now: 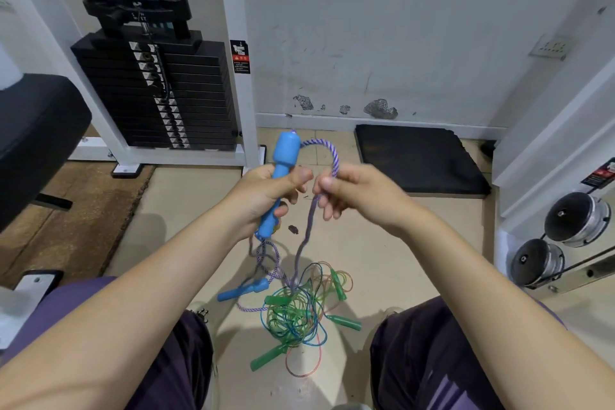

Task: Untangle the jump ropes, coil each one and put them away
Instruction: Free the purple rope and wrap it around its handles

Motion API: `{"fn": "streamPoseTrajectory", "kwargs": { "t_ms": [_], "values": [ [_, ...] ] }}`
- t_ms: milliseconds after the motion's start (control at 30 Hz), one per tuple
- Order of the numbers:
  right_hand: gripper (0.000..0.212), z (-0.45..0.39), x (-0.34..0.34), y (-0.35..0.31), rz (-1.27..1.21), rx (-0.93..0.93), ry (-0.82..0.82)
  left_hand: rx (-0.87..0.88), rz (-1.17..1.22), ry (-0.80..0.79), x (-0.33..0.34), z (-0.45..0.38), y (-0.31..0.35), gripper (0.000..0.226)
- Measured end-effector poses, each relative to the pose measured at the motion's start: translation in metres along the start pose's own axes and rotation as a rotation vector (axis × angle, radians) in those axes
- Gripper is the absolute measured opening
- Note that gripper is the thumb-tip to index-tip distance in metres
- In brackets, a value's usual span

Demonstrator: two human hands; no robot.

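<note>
This is a gym. A weight stack (pixel 156 93) in a white machine frame (pixel 233 53) stands by the wall, with a padded bench (pixel 36 130) at left. Dumbbells (pixel 575 220) sit at right, a black mat (pixel 419 160) on the floor.

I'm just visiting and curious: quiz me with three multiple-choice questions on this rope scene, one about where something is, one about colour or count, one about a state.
1. Where does the tangled pile of thin ropes lie?
A. on the floor between the person's knees
B. on the black mat
C. on the weight stack

2. What colour is the handle in the left hand?
A. green
B. blue
C. red

3. What is the right hand doing?
A. resting open on a knee
B. pinching the purple braided rope
C. holding a green handle

Answers: 1 A, the pile sits on the tiles between the legs. 2 B, the gripped handle is plainly blue. 3 B, its fingers close on the braided rope arching from the handle's top.
</note>
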State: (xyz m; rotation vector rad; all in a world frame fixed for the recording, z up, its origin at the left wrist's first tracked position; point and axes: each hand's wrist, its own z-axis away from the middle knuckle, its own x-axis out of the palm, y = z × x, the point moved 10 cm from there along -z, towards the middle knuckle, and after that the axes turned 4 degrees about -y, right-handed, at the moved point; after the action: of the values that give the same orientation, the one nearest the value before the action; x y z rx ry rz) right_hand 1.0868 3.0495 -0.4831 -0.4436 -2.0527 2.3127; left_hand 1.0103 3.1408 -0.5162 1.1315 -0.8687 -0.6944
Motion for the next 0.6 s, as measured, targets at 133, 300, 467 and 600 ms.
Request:
{"fn": "streamPoseTrajectory", "kwargs": {
  "t_ms": [133,300,467,600],
  "values": [
    [0.019,0.005,-0.017,-0.024,-0.32,-0.148,0.098,-0.291,-0.262,-0.218,0.011,0.006,-0.044,0.036],
    [0.012,0.004,-0.027,-0.018,-0.318,-0.112,0.164,-0.213,-0.228,-0.085,0.002,0.003,-0.035,0.014],
    [0.02,0.003,0.002,0.028,0.174,0.174,-0.1,-0.01,0.103,-0.084,0.005,0.0,-0.001,0.022],
    [0.021,0.002,0.018,0.038,0.315,0.191,-0.167,0.058,0.269,-0.081,0.011,0.005,0.014,0.015]
  ]
}}
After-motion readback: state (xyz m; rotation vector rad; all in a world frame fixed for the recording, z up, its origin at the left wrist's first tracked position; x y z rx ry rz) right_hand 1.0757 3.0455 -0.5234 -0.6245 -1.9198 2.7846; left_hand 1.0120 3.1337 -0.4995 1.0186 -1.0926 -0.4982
